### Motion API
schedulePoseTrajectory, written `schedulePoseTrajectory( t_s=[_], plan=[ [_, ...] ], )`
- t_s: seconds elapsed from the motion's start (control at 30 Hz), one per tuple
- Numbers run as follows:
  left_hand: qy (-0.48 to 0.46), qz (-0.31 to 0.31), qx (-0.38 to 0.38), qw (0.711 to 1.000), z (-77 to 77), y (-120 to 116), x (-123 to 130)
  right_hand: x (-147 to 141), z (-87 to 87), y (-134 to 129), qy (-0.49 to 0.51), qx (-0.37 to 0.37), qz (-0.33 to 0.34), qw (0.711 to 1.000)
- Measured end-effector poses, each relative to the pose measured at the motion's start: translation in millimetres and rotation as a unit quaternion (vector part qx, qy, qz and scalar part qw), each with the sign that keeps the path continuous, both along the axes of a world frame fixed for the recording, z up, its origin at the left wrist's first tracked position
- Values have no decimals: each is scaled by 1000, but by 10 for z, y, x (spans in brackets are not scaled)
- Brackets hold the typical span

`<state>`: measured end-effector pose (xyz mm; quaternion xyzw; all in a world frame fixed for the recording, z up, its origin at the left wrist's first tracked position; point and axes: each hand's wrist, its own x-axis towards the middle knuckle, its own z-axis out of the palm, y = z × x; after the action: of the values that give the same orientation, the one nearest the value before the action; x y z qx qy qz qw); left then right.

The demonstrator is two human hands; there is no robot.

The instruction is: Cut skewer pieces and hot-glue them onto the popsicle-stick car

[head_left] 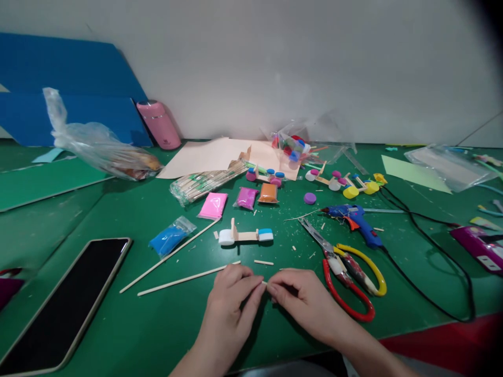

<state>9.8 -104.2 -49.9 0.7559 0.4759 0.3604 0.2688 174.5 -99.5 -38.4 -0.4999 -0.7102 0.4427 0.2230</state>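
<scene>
Near the front edge of the green table, my left hand (pixel 234 303) and my right hand (pixel 298 298) meet fingertip to fingertip. Both pinch a small pale piece (pixel 264 283), mostly hidden by the fingers. Just beyond them lies a short stick piece (pixel 263 263). A long thin stick (pixel 184 279) reaches toward my left hand, and another long stick (pixel 168 256) lies farther left. Past the hands stands a small wooden assembly (pixel 247 236) with white and blue caps. Red-and-yellow-handled scissors (pixel 334 262) rest right of my right hand.
A phone (pixel 66 306) lies at the left. Clay packets (pixel 212 205), bundled sticks (pixel 212 181) and small wheeled assemblies (pixel 324 179) are farther back. A blue glue gun (pixel 356 217) trails a black cord at right. A pink bottle (pixel 160 125) leans against the wall.
</scene>
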Motion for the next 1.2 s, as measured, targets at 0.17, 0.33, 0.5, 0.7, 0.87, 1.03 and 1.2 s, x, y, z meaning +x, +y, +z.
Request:
schedulePoseTrajectory(
  t_s=[0.17,0.33,0.5,0.7,0.87,1.03,1.2],
  plan=[
    [-121,-7,-196,973,59,37,-1,23,28,-11,10,-3,16,1000],
    [-179,-29,-321,930,123,50,-13,62,44,-8,48,-21,36,998],
    [-177,-44,-357,916,165,58,-4,97,31,2,49,-26,36,998],
    [-213,-40,-384,897,161,63,-14,84,41,14,61,-25,37,997],
    [-177,-34,-357,916,166,67,-11,86,41,15,57,-25,28,998],
    [-110,-25,-302,947,161,69,31,110,35,15,42,-16,29,999],
    [-7,-18,-127,992,72,87,-48,122,-28,36,-26,58,7,998]
  ],
)
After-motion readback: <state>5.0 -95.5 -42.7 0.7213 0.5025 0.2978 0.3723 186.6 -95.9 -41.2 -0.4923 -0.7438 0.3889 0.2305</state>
